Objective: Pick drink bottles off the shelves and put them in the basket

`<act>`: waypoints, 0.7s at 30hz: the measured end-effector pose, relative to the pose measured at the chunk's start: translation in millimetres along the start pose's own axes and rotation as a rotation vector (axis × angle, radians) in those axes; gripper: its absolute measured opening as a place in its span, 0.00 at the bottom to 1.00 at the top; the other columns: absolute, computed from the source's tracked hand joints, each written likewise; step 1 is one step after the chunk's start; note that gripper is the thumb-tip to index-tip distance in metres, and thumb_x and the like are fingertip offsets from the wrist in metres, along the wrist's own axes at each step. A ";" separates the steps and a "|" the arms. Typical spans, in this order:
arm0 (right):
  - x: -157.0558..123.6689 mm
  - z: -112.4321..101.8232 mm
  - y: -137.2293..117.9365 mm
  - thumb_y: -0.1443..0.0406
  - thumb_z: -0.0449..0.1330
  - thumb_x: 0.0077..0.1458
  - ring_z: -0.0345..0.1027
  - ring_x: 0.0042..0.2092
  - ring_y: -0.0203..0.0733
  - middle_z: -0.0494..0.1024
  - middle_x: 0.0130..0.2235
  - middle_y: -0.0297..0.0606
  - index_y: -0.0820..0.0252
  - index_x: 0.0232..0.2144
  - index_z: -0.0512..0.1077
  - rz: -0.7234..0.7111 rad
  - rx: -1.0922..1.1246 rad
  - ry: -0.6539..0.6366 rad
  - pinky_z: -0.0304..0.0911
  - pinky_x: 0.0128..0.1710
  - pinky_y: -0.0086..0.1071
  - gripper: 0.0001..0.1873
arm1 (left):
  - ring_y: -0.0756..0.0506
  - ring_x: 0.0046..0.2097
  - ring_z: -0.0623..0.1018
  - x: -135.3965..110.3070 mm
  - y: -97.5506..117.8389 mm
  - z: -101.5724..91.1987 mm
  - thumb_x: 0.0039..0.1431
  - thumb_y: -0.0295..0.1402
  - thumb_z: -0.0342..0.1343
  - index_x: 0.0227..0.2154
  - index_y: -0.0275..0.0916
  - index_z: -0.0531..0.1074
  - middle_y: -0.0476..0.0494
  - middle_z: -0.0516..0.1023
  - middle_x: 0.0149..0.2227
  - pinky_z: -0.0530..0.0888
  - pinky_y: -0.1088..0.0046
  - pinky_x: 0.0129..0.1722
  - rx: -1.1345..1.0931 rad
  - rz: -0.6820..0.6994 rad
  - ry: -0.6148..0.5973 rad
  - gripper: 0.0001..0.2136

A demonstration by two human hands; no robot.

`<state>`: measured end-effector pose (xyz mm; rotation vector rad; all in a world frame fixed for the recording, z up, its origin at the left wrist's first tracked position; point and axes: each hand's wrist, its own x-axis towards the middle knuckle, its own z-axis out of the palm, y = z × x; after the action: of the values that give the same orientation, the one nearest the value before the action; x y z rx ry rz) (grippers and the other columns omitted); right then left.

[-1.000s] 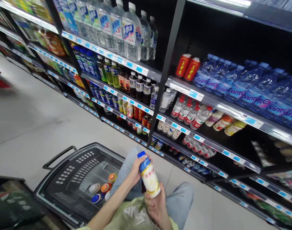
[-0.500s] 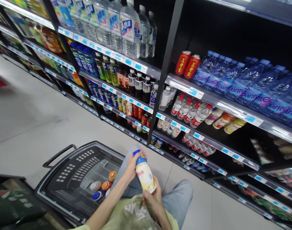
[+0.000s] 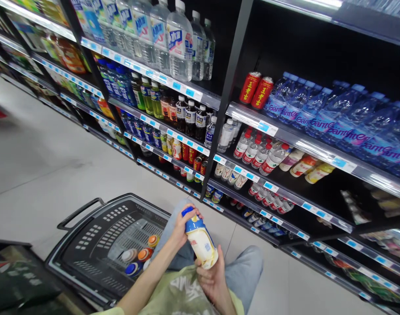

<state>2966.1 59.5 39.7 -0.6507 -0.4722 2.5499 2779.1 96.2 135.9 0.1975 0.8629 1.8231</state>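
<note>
A cream-and-yellow drink bottle with a blue top is held at a tilt above my lap. My left hand wraps its fingers around the blue cap end. My right hand cups the lower end, thumb on one side and fingers curled at the base. Part of the label with red characters faces up. Left of my legs, a black shopping basket holds several bottles, their orange caps, blue cap and a pale cap showing.
Shelves of drinks run along the front and right, with large clear bottles, red cans, blue water bottles and red-capped bottles. Grey floor lies between basket and shelves. A dark object sits at lower left.
The bottle has turned in my hands, so its label shows from another side. My right hand's fingers have shifted around the base. The basket and its bottles look the same.
</note>
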 end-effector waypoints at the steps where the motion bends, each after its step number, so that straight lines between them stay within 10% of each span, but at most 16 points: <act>1: -0.3 -4.9 0.7 0.28 0.55 0.53 0.35 0.20 0.23 0.76 0.31 0.37 0.66 0.41 0.77 0.001 0.028 -0.044 0.39 0.17 0.21 0.46 | 0.47 0.30 0.80 0.0 -1.4 -0.1 0.42 0.35 0.76 0.37 0.40 0.72 0.52 0.78 0.28 0.79 0.69 0.35 0.005 -0.004 -0.017 0.21; 8: 1.2 -27.3 12.4 0.24 0.38 0.56 0.32 0.18 0.25 0.55 0.20 0.22 0.59 0.26 0.69 -0.033 0.068 -0.341 0.42 0.16 0.23 0.48 | 0.47 0.30 0.79 -1.1 -2.9 1.2 0.42 0.34 0.75 0.36 0.40 0.72 0.53 0.76 0.27 0.80 0.68 0.38 -0.032 -0.021 -0.066 0.21; 21: -8.1 9.8 9.6 0.33 0.65 0.46 0.45 0.17 0.28 0.73 0.26 0.33 0.58 0.41 0.75 -0.154 -0.264 0.135 0.43 0.14 0.26 0.37 | 0.47 0.30 0.81 2.4 9.1 3.9 0.36 0.34 0.77 0.40 0.40 0.70 0.52 0.79 0.29 0.80 0.72 0.34 0.005 -0.051 0.110 0.27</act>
<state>2964.0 45.3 46.6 -0.8391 -0.7873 2.3018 2773.2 98.5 143.9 0.0781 0.9405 1.7977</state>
